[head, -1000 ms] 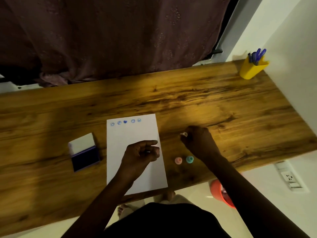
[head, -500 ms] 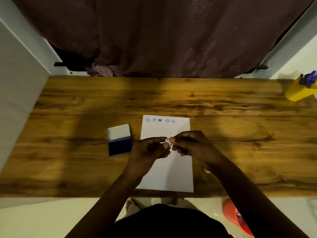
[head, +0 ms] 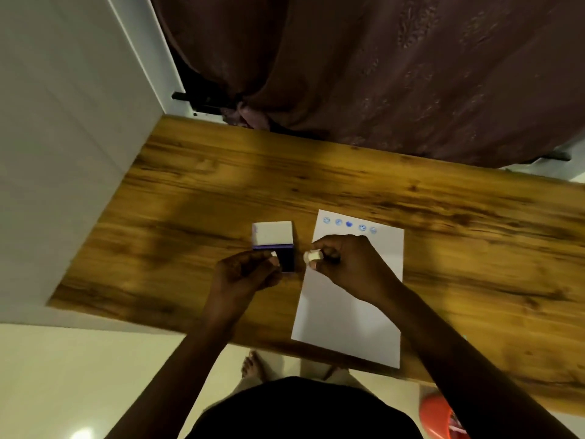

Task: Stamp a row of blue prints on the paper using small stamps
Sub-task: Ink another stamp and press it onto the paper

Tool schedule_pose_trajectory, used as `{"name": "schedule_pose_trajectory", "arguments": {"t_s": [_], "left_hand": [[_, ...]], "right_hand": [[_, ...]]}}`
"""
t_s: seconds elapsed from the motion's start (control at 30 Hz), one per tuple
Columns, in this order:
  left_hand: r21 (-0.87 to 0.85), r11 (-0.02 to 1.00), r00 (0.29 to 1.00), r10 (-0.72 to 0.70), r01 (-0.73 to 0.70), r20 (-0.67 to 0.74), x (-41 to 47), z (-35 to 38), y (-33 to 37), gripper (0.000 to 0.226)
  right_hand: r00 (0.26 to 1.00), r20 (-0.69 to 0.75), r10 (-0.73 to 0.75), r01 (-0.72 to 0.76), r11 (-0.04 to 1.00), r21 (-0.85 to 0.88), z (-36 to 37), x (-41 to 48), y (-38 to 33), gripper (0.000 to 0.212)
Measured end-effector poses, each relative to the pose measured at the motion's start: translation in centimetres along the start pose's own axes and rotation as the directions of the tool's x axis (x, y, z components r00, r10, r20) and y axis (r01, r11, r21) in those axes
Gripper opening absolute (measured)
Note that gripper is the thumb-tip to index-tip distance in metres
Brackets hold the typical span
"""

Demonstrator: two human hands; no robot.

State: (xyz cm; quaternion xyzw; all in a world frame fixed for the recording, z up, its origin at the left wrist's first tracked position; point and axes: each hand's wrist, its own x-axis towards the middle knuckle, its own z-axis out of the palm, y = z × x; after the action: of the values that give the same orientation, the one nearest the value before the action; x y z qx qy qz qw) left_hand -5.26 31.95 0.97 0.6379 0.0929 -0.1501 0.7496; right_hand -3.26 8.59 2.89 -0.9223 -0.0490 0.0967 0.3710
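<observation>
A white sheet of paper (head: 348, 308) lies on the wooden desk (head: 190, 191), with a row of several small blue prints (head: 349, 224) along its top edge. To its left sits an open blue ink pad (head: 288, 259) with its white lid (head: 273, 234) flipped back. My right hand (head: 348, 264) is over the paper's left edge, fingers closed on a small white stamp (head: 313, 255). My left hand (head: 243, 274) hovers at the ink pad, pinching a small white piece (head: 274, 255), apparently the stamp's cap.
A white wall or cabinet side (head: 63, 153) bounds the desk on the left. A dark maroon curtain (head: 380, 64) hangs behind the desk. An orange bin (head: 437, 416) stands on the floor at the lower right, and bare feet (head: 253, 369) show under the near edge.
My right hand picked a white stamp from the desk and brought it to my left hand over the paper. The hands have since parted, the left toward the ink pad. The view swung left.
</observation>
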Motion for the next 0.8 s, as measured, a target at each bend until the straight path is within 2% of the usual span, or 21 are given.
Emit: {"name": "schedule_pose_trajectory", "arguments": {"t_s": [0.13, 0.3, 0.57, 0.8], "left_hand": [[-0.027, 1.000, 0.998, 0.011, -0.013, -0.057, -0.2, -3.6, -0.2, 0.038], [-0.066, 0.998, 0.995, 0.016, -0.023, -0.099, -0.7, -6.1, -0.4, 0.016], [-0.109, 0.994, 0.990, -0.018, 0.003, -0.140, -1.1, -8.2, -1.2, 0.014], [-0.113, 0.993, 0.991, -0.031, 0.017, -0.129, -0.9, -8.9, -1.4, 0.015]], "right_hand": [[0.996, 0.084, -0.033, 0.053, 0.966, -0.251, 2.1, 1.8, -1.1, 0.021], [0.980, 0.188, -0.064, 0.135, 0.909, -0.393, 3.8, 3.3, -2.2, 0.026], [0.960, 0.281, -0.013, 0.155, 0.857, -0.492, 5.0, 4.7, -3.2, 0.030], [0.952, 0.302, 0.044, 0.129, 0.839, -0.529, 6.1, 4.7, -3.0, 0.031]]}}
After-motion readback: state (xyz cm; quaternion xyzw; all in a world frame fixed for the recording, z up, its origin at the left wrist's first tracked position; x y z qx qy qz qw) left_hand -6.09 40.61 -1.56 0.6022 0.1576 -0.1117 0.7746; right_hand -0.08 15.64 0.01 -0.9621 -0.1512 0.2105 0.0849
